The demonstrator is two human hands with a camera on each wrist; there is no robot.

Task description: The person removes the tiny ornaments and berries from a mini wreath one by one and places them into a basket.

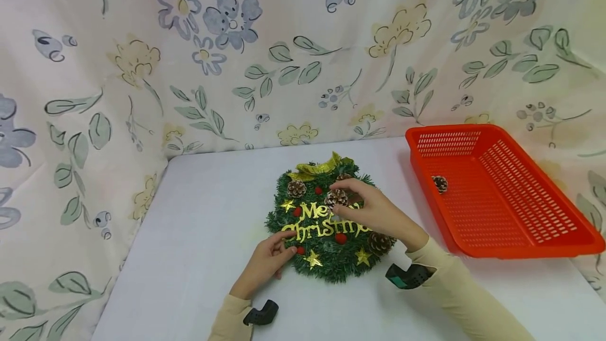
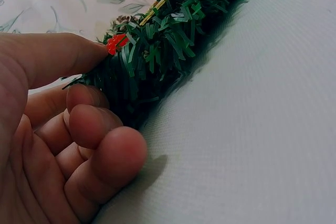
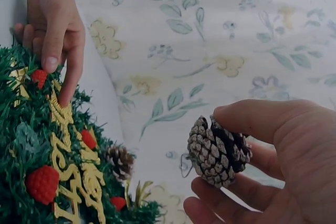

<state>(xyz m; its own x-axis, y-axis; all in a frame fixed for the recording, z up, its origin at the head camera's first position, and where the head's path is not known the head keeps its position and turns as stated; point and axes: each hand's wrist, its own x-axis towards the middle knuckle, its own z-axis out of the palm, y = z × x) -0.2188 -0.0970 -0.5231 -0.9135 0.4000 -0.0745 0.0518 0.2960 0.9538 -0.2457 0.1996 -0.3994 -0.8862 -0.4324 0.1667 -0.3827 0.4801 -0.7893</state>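
Note:
A round green Christmas wreath [image 1: 333, 270] lies on the white table, bearing gold "Merry Christmas" lettering [image 1: 310, 231], gold stars, red berries and pinecones. At its lower left edge my left hand [image 1: 265, 264] grips the greenery; the left wrist view shows a finger on top by a red berry [image 2: 116, 43] and other fingers curled at the side. Above the lettering, my right hand [image 1: 376, 212] pinches a white-tipped pinecone [image 3: 219, 153] between thumb and fingers. A thin wire loop [image 3: 186, 165] sticks out from the pinecone's base. In the head view this hand hides part of the lettering.
A red plastic basket [image 1: 504, 251] stands at the right of the table with one pinecone [image 1: 440, 184] inside by its left wall. A gold ribbon bow [image 1: 317, 168] tops the wreath. Behind the table hangs a floral curtain [image 1: 284, 88].

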